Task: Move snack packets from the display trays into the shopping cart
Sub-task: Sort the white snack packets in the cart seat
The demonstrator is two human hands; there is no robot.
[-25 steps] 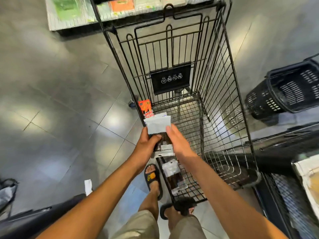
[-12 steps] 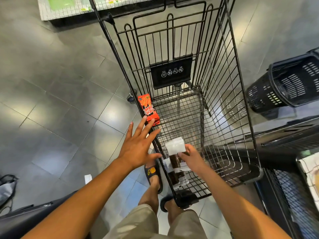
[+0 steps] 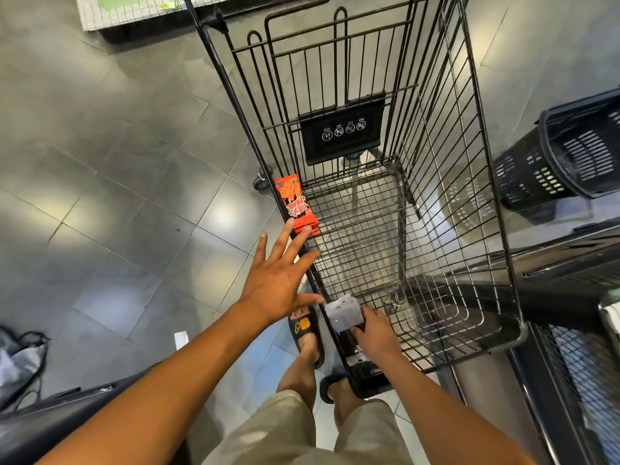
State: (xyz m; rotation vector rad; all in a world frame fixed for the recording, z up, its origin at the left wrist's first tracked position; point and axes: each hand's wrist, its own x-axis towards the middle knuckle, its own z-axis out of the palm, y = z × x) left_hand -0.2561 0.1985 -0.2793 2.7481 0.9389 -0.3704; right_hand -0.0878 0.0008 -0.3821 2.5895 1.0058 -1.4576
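A black wire shopping cart (image 3: 446, 182) stands in front of me. Red-orange snack packets (image 3: 295, 204) lean against its left inner wall on the cart floor. My left hand (image 3: 280, 278) hovers with fingers spread over the cart's left rim, its fingertips just short of the red packets. My right hand (image 3: 374, 333) is low inside the near left corner and grips a dark snack packet with a white top (image 3: 344, 313), pressing it against the cart's near wall. At the top edge of the view sits a white wire display tray (image 3: 134, 11) with green packets.
A black plastic basket (image 3: 567, 152) lies tilted at the right on a dark shelf edge. Grey floor tiles spread to the left. A grey bag (image 3: 16, 360) lies at the lower left. My sandalled feet stand by the cart's near corner.
A second ago both hands held the white-topped packet above the cart. My left hand has let go and spread open toward the red packets, while my right hand lowered the packet into the near corner.
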